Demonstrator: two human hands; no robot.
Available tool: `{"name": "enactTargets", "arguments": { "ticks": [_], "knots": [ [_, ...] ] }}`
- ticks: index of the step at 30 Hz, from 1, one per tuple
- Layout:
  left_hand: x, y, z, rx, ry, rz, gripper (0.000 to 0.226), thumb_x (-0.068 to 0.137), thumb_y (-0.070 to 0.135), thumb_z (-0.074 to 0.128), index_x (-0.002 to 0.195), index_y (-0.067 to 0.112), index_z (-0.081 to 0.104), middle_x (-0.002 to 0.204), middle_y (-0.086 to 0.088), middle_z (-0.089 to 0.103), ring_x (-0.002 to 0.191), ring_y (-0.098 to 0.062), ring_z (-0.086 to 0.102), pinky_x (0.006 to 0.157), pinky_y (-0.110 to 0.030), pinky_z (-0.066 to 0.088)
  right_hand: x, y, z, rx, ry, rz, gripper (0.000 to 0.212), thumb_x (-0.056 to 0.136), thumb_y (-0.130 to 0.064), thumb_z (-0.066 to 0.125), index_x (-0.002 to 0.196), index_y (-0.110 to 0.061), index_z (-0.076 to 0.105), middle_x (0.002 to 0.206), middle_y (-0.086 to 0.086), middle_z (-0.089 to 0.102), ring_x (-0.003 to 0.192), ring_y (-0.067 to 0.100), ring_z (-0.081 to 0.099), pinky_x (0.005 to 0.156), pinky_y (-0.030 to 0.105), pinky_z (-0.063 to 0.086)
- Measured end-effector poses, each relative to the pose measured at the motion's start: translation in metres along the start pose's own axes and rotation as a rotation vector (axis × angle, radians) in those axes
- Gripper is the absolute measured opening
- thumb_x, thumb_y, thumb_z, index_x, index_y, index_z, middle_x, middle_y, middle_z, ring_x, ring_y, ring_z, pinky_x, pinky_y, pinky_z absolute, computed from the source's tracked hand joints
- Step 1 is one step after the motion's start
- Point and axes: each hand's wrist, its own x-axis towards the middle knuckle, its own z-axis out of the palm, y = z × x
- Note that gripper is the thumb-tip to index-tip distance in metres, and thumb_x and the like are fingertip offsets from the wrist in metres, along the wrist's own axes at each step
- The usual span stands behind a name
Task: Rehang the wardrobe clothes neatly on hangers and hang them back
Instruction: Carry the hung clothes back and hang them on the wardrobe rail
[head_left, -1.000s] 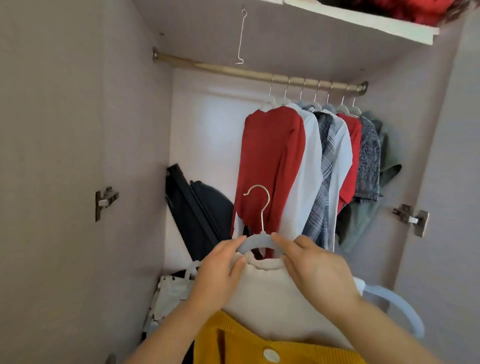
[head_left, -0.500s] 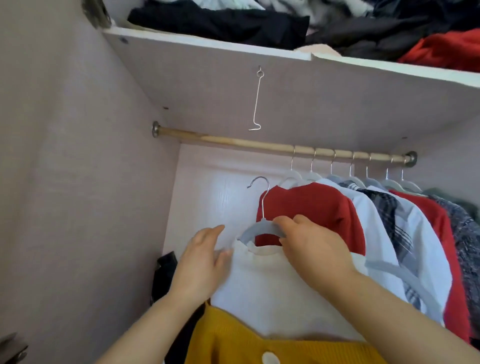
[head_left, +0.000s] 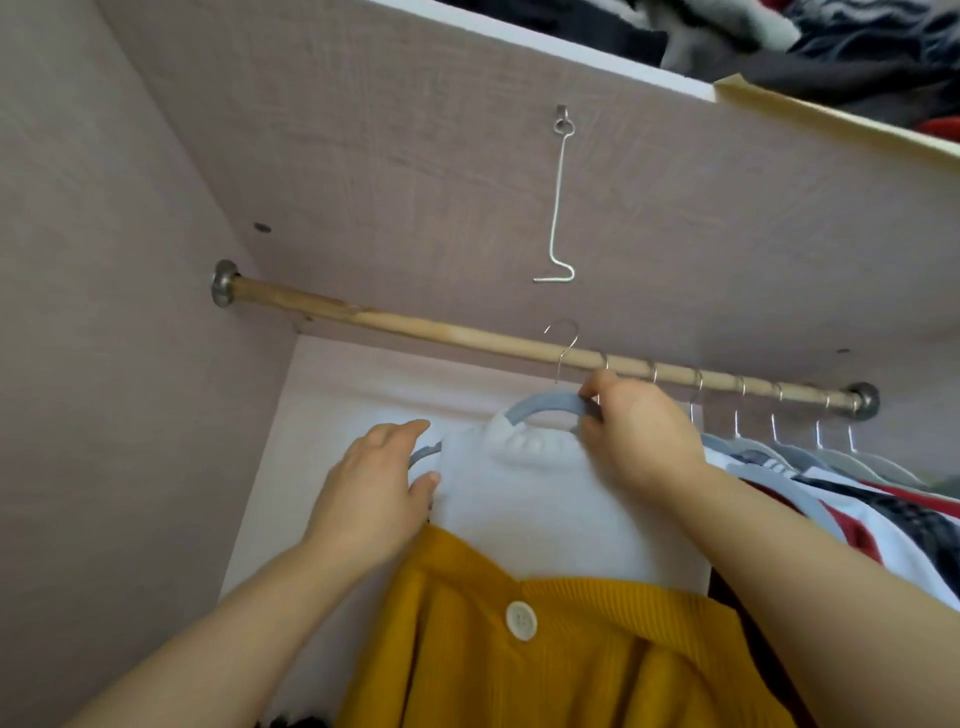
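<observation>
Tan wooden rail, set against pale mauve-grey wood-grain panels. Just under the rail, a blue-grey hanger carries a plain white top. Below that sits a mustard-yellow ribbed knit with one white button. Further right under the rail: red, white and dark patterned clothes.

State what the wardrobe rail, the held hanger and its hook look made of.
Rail: likely wood, matt tan with streaks and worn patches. Hanger: probably plastic or flocked, matt grey-blue. Hook: thin metal wire, silvery shine.
</observation>
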Motion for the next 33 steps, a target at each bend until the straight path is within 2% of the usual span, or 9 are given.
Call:
{"name": "enactTargets", "arguments": {
  "ticks": [6,12,17,23,25,29,33],
  "knots": [
    [0.012,-0.013,0.016,0.029,0.0,0.008,0.052,0.092,0.031,0.051,0.14,0.026,0.033,0.139,0.002,0.042,0.126,-0.016,0.04,0.1,-0.029,0.033,0.025,0.008,0.021,0.048,-0.009,0.004,0.024,0.087,-0.014,0.049,0.109,-0.018,0.053,0.104,0.008,0.064,0.094,0.032,0.058,0.068,0.034,0.044],
    [0.009,-0.021,0.038,0.057,-0.027,0.015,0.052,0.093,0.031,0.047,0.141,0.029,0.029,0.14,0.006,0.04,0.126,-0.013,0.038,0.101,-0.026,0.032,0.004,0.01,0.046,0.047,-0.055,-0.081,0.024,0.089,-0.024,0.051,0.113,-0.019,0.052,0.108,0.005,0.061,0.097,0.03,0.056,0.071,0.035,0.045],
    [0.001,-0.021,0.054,0.025,-0.068,0.007,0.051,0.092,0.033,0.049,0.139,0.028,0.033,0.136,0.006,0.043,0.112,-0.014,0.049,0.097,-0.027,0.037,-0.002,0.016,0.048,0.089,-0.014,-0.112,0.027,0.089,-0.025,0.052,0.116,-0.022,0.054,0.107,0.005,0.062,0.098,0.029,0.057,0.072,0.035,0.044],
    [-0.01,-0.022,0.058,0.003,-0.075,-0.01,0.053,0.091,0.032,0.05,0.141,0.026,0.032,0.146,0.003,0.034,0.129,-0.015,0.037,0.105,-0.03,0.033,-0.01,0.019,0.054,0.024,0.038,-0.125,0.035,0.091,-0.03,0.049,0.125,-0.025,0.05,0.11,0.005,0.06,0.098,0.029,0.057,0.069,0.034,0.042],
    [-0.018,-0.024,0.057,0.005,-0.095,-0.014,0.053,0.091,0.032,0.051,0.14,0.025,0.033,0.145,0.002,0.036,0.128,-0.015,0.039,0.105,-0.031,0.034,-0.017,0.018,0.058,-0.016,0.099,-0.137,0.037,0.09,-0.028,0.049,0.127,-0.024,0.051,0.113,0.005,0.061,0.102,0.029,0.056,0.074,0.036,0.041],
    [-0.047,-0.034,0.053,0.01,-0.158,-0.043,0.053,0.092,0.032,0.05,0.141,0.023,0.032,0.143,0.001,0.038,0.13,-0.017,0.035,0.108,-0.03,0.028,-0.051,0.004,0.07,-0.06,0.185,-0.244,0.041,0.086,-0.022,0.058,0.127,-0.019,0.055,0.134,0.011,0.051,0.124,0.033,0.045,0.102,0.045,0.029],
    [-0.094,-0.047,0.047,0.072,-0.229,-0.085,0.055,0.091,0.032,0.05,0.141,0.021,0.031,0.141,-0.003,0.039,0.127,-0.021,0.037,0.106,-0.033,0.03,-0.107,-0.023,0.091,0.015,0.104,-0.342,0.037,0.085,-0.021,0.062,0.122,-0.016,0.06,0.133,0.016,0.052,0.125,0.038,0.045,0.104,0.054,0.029]
  ]
}}
